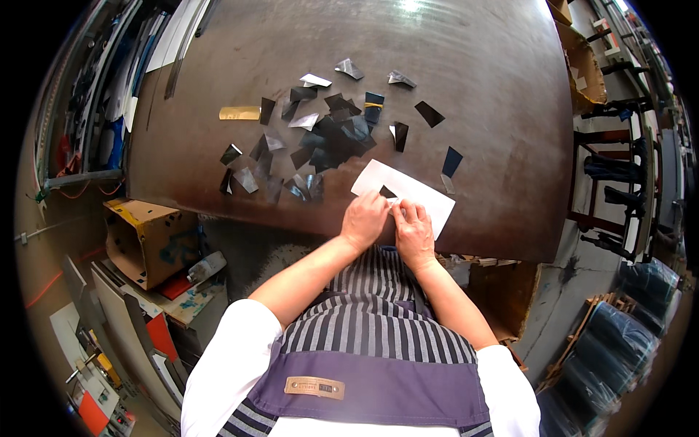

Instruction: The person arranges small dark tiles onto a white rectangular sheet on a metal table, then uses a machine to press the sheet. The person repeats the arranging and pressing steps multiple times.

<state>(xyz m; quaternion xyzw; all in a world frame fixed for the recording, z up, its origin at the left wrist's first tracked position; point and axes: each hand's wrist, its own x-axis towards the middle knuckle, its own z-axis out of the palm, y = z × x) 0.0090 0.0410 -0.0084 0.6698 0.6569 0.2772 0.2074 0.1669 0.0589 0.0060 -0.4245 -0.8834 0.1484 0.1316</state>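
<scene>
At the table's near edge, my left hand [366, 218] and my right hand [413, 231] meet over a white sheet [429, 206]. Their fingertips pinch a small dark piece [387, 192] that has a whitish edge or film by the fingers. The fingers partly cover this piece, so its full shape is hidden. Just beyond the sheet lies a loose pile of thin dark pieces [336, 143], some shiny, with others scattered round it. A small dark bundle with a yellow band [373, 107] rests at the pile's far right.
The brown table [495, 109] reaches far ahead. A gold strip [239, 113] lies left of the pile, and a dark blue piece [452, 161] to the right. Below the table's left edge stands a cardboard box [149, 244]. Racks [109, 95] line the left; wrapped stacks [611, 339] stand right.
</scene>
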